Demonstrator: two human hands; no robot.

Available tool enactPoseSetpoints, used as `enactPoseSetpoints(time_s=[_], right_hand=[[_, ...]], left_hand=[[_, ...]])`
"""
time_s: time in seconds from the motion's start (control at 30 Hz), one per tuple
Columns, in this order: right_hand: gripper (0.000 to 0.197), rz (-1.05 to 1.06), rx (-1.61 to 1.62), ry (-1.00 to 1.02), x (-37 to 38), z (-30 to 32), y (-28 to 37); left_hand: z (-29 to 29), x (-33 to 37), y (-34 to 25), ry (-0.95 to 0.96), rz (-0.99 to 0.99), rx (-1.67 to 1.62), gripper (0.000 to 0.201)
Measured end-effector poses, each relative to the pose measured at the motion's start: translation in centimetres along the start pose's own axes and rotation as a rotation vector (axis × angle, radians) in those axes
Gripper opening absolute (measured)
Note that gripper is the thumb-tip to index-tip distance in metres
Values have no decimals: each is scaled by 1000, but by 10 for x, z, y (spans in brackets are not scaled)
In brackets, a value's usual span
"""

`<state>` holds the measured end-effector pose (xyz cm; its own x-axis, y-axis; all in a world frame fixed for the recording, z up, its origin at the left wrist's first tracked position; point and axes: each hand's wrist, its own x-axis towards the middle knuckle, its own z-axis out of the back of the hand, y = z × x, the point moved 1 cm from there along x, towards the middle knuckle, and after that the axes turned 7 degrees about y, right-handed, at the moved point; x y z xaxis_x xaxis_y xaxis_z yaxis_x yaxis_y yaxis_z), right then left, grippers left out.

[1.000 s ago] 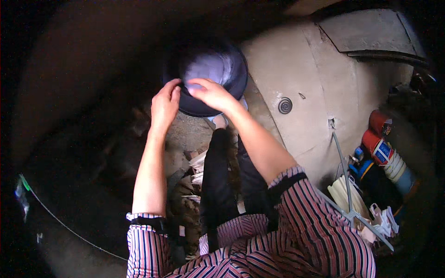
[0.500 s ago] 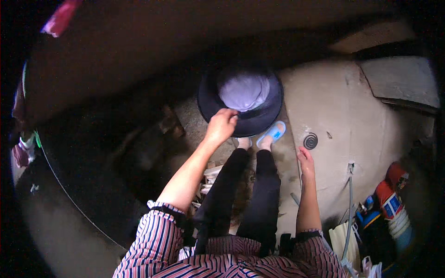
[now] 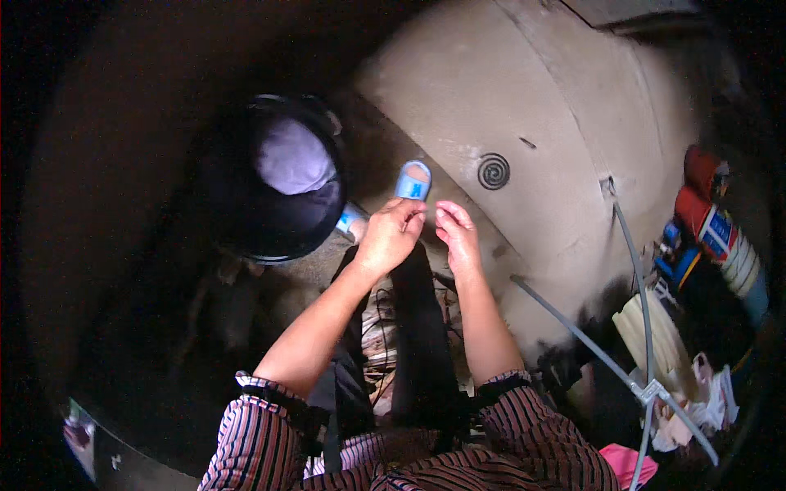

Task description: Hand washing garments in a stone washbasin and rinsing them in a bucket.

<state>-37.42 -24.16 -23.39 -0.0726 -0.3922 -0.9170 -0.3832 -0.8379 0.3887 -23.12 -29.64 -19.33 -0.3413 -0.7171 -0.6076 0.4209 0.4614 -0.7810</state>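
My left hand is in the middle of the view, above my legs, with its fingers pressed together in a pinch. Anything between those fingertips is too small to make out. Close beside it on the right is my right hand, its fingers loosely curled and apart, holding nothing that I can see. The two hands do not touch. To the left stands a dark round tub with a pale purple cloth bunched inside. Blue slippers are on my feet, just beyond the hands.
A dark coil lies on the pale concrete floor. At the right are grey pipes, a red-topped stack of containers and plastic bags. Deep shadow covers the left side.
My left hand has come away from the tub and cloth, back toward me. My right hand has moved in beside it. The view has turned, so the tub now appears farther left.
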Motion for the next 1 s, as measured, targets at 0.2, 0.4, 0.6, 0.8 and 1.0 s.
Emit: enactPoseSetpoints(time_s=[0.2,0.4,0.6,0.8,1.0], right_hand=[[16,28,-39,-164,-2,79,-30],[44,-207,-751,-280,15,242,-133],[46,-353,-689,-206,24,254,-174],[47,-188,-890,-668,25,243,-156],[51,80,-668,-875,64,206,-81]], left_hand=[[-23,2,4,129,108,168,20],[-44,2,20,100,-107,668,26],[-15,-2,43,212,27,638,25],[-28,-3,40,199,125,602,22],[-63,2,60,301,5,908,23]])
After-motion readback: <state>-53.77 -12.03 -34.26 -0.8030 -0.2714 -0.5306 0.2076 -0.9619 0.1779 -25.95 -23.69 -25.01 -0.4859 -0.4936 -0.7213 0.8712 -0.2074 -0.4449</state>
